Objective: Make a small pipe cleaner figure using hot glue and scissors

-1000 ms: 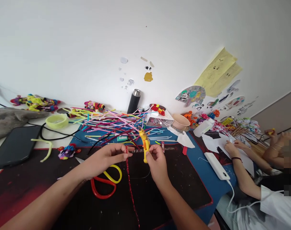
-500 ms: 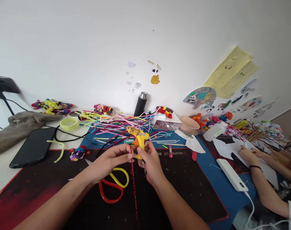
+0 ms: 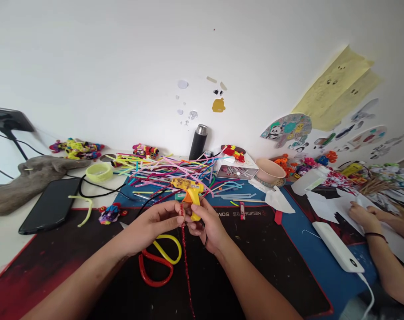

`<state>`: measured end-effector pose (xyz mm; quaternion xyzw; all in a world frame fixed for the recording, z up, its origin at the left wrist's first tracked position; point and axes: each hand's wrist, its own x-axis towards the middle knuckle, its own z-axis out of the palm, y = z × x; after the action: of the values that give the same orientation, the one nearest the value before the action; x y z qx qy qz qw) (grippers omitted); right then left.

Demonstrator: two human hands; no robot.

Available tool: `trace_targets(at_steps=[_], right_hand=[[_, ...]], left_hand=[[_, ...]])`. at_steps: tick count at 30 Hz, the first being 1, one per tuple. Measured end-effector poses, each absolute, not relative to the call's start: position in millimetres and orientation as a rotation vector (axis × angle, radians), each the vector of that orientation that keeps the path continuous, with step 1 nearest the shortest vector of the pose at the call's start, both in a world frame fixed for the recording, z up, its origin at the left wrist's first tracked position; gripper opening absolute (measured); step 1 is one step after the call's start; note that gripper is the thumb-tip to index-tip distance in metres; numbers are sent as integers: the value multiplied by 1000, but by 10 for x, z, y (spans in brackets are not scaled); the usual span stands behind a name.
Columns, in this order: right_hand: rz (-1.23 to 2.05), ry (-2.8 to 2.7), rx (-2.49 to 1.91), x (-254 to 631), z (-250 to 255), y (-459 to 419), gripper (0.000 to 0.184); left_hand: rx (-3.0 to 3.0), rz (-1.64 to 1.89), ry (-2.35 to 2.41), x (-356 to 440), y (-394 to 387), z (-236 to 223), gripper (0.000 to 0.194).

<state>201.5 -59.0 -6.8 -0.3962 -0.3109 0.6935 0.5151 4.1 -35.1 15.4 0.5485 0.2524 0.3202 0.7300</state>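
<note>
We hold a red tinsel strand [image 3: 188, 275] in our L hand [image 3: 160, 224], thumb & fingertips pinching its upper end; the rest hangs down toward us over the black mat [image 3: 255, 271]. Our R hand [image 3: 211, 229] grasps a yellow glue gun [image 3: 195, 190] by its grip, nozzle pointing L, approx. level. Both hands are close together above the mat; we can't tell if the gun touches the strand.

Just below our L hand, scissors w/ one red & one yellow handle [image 3: 142, 269] lie on the mat, blades partly hidden by our wrist. A small multicolored fuzzy figure [image 3: 110, 214] sits nearby, further L, and beyond it a black phone [image 3: 49, 205] lies flat.

Behind the gun we see a pile of pipe cleaners [image 3: 168, 168], assorted colors, w/ a dark flask [image 3: 198, 143] upright by the wall. To the R: a pinkish bowl [image 3: 270, 170], a whitish bottle [image 3: 309, 181] & a white power bank [image 3: 337, 246] on the blue surface [image 3: 297, 238]. Far R, a co-worker's hand [image 3: 362, 217] rests over white paper.
</note>
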Motion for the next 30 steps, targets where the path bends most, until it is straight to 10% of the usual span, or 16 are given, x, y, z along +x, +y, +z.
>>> trace_targets(at_steps=[30], right_hand=[[1793, -860, -598, 2144, 15, -265, 33]], left_hand=[[1045, 1111, 921, -135, -63, 262, 42]])
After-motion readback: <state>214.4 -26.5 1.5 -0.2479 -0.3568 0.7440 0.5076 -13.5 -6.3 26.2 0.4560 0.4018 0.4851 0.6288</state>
